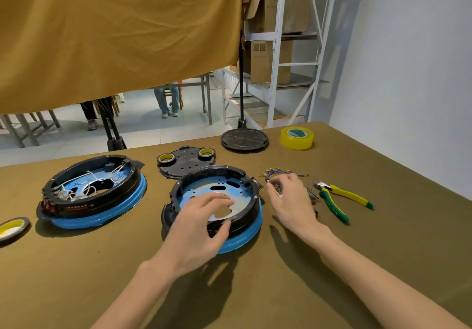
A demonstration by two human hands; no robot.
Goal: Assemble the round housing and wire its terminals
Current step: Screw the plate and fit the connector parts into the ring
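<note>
A workshop or storeroom: metal shelving [278,47] stacked with cardboard boxes [270,60], a cloth-covered workbench [357,265] carrying pliers [339,198], tape rolls [297,137] and half-built round housings [217,201].

Two round housings [93,193] [217,201] (one already wired), two black covers [186,162] [244,138], four tape rolls [297,137] [166,159] [206,152] [11,228], one pair of pliers [339,198].
</note>
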